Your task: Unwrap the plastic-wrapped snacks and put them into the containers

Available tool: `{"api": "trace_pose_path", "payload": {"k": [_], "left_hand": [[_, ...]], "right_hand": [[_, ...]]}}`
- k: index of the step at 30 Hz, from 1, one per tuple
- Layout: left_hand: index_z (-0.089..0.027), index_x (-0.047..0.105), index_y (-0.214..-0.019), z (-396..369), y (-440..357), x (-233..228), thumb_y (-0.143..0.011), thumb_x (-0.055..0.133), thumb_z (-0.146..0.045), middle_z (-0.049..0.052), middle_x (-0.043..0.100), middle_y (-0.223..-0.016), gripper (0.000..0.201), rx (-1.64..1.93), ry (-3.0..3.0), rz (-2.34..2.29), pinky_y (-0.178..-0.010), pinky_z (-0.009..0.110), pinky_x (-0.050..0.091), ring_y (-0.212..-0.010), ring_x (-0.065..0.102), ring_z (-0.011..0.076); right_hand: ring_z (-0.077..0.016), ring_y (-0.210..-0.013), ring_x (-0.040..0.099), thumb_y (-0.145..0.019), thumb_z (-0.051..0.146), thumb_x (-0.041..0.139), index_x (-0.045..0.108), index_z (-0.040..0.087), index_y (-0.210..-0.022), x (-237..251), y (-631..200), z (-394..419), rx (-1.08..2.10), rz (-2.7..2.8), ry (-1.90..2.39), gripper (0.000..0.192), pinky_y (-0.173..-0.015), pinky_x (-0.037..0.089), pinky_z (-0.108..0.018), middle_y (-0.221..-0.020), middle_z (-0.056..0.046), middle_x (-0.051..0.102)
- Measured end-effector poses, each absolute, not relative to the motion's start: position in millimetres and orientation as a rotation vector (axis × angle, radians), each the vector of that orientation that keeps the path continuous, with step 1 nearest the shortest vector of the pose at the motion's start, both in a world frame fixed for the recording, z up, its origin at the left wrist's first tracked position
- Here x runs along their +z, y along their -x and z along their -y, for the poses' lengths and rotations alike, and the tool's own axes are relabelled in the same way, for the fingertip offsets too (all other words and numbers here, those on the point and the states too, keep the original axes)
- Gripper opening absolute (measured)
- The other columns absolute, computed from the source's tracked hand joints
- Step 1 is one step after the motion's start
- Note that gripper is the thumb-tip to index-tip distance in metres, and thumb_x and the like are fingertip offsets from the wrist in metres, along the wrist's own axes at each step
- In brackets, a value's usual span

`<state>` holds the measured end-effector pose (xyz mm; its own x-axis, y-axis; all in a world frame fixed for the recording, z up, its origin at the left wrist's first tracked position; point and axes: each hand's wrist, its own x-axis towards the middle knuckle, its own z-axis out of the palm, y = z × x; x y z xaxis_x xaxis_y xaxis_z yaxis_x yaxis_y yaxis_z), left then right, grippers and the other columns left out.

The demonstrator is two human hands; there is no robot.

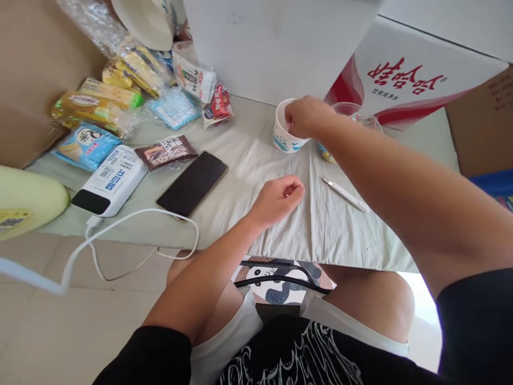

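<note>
My right hand [308,115] reaches over the rim of a white paper cup [286,141] with a blue print, its curled fingertips at the mouth and partly inside. What they pinch, if anything, is hidden. My left hand [279,200] rests on the pale cloth [248,155] in a loose fist; a small light spot shows in its hollow, too small to name. Behind my right forearm stands a clear plastic tub [358,113], mostly covered. Below that forearm lies a white utility knife [345,194], apart from both hands.
To the left lie a black phone [193,184], a white power bank [114,179] with a cable [160,212], and a brown snack packet [167,152]. Several wrapped snacks [98,109] are piled farther back. White cartons [276,48] stand behind the cup. A yellow-green container [32,200] is at far left.
</note>
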<state>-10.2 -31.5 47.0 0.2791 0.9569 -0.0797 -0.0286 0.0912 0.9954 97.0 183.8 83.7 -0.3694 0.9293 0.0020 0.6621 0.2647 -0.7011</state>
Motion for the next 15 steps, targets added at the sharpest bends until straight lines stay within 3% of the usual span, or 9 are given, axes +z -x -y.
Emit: {"api": "trace_pose_path", "payload": {"k": [2, 4, 7, 10, 12, 14, 15], "left_hand": [[-0.021, 0.058, -0.075, 35, 15, 50, -0.090, 0.056, -0.034, -0.004, 0.056, -0.068, 0.020, 0.966, -1.254, -1.017, -0.066, 0.030, 0.038, -0.064, 0.049, 0.0122], [-0.020, 0.058, -0.075, 38, 19, 53, -0.090, 0.055, -0.033, -0.003, 0.058, -0.071, 0.020, 0.983, -1.294, -1.023, -0.069, 0.030, 0.039, -0.069, 0.052, 0.0125], [-0.021, 0.057, -0.073, 41, 23, 59, -0.090, 0.053, -0.031, -0.002, 0.061, -0.074, 0.020, 0.963, -1.366, -1.038, -0.070, 0.030, 0.039, -0.072, 0.053, 0.0134], [-0.021, 0.057, -0.073, 40, 24, 62, -0.090, 0.052, -0.029, -0.001, 0.065, -0.075, 0.020, 0.864, -1.459, -1.112, -0.067, 0.031, 0.037, -0.071, 0.054, 0.0149], [-0.021, 0.058, -0.073, 38, 22, 60, -0.090, 0.052, -0.027, 0.001, 0.067, -0.076, 0.019, 0.793, -1.534, -1.186, -0.066, 0.032, 0.037, -0.070, 0.055, 0.0163], [-0.021, 0.060, -0.073, 36, 19, 52, -0.089, 0.053, -0.026, 0.003, 0.069, -0.078, 0.018, 0.777, -1.585, -1.255, -0.068, 0.033, 0.039, -0.073, 0.058, 0.0186], [-0.021, 0.062, -0.075, 35, 18, 47, -0.089, 0.056, -0.025, 0.004, 0.070, -0.079, 0.016, 0.804, -1.585, -1.282, -0.070, 0.033, 0.042, -0.076, 0.060, 0.0201]], "right_hand": [[-0.0254, -0.111, 0.077, -0.090, 0.014, 0.057, 0.062, 0.006, -0.054, 85, -85, -184, 0.802, 2.470, 1.782, 0.037, -0.090, 0.055, -0.031, -0.105, -0.007, 0.079], [-0.0307, -0.109, 0.077, -0.083, 0.006, 0.070, 0.075, 0.008, -0.076, 101, -78, -175, 0.684, 2.740, 2.043, 0.009, -0.100, 0.059, -0.044, -0.095, -0.009, 0.079], [-0.0277, -0.100, 0.077, -0.092, 0.001, 0.057, 0.078, 0.006, -0.100, 143, -64, -155, 0.519, 2.837, 2.131, 0.023, -0.097, 0.061, -0.052, -0.091, -0.010, 0.078], [-0.0377, -0.124, 0.067, -0.095, 0.004, 0.053, 0.075, 0.001, -0.115, 177, -32, -129, 0.056, 2.809, 1.873, 0.030, -0.108, 0.052, -0.062, -0.109, -0.017, 0.076], [-0.0323, -0.132, 0.064, -0.100, 0.009, 0.049, 0.070, 0.009, -0.132, 181, -2, -106, 0.007, 2.857, 1.581, 0.039, -0.114, 0.049, -0.053, -0.125, -0.014, 0.073], [-0.0250, -0.128, 0.065, -0.097, 0.010, 0.054, 0.070, 0.020, -0.132, 167, 32, -82, 0.126, 2.980, 1.296, 0.040, -0.114, 0.051, -0.042, -0.132, -0.006, 0.072], [-0.0275, -0.131, 0.062, -0.096, 0.013, 0.060, 0.067, 0.021, -0.136, 155, 49, -71, 0.230, 3.050, 1.141, 0.041, -0.112, 0.052, -0.044, -0.139, -0.007, 0.068]]}}
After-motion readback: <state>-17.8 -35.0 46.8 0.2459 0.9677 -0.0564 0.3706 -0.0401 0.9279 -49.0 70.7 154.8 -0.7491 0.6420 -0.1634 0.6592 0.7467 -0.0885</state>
